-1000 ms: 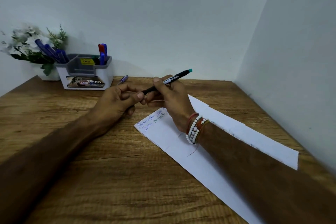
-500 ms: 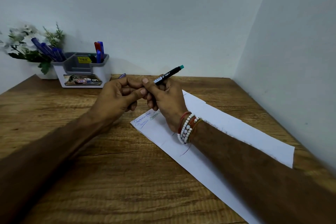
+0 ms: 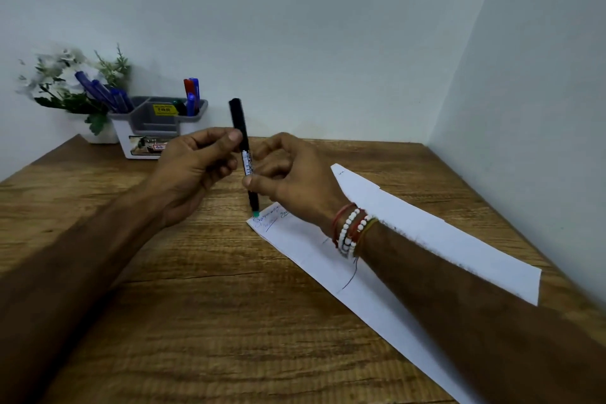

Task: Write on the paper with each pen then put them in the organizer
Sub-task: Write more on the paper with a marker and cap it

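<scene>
Now, black pen (image 3: 244,154) near upright above counter (image 3: 196,305), green end down, just over written corner of paper (image 3: 410,239). Left hand (image 3: 193,170) pinches upper part between thumb and fingers (image 3: 234,138); right hand (image 3: 295,180) pinches lower barrel. Looks to me like cap work, on or off I cannot tell. My advice: keep both pinches firm, move straight along barrel, no sideways bend. Then carry to organizer (image 3: 154,128) at back left, drop into free compartment, avoid knocking pens (image 3: 191,92) standing there.
</scene>
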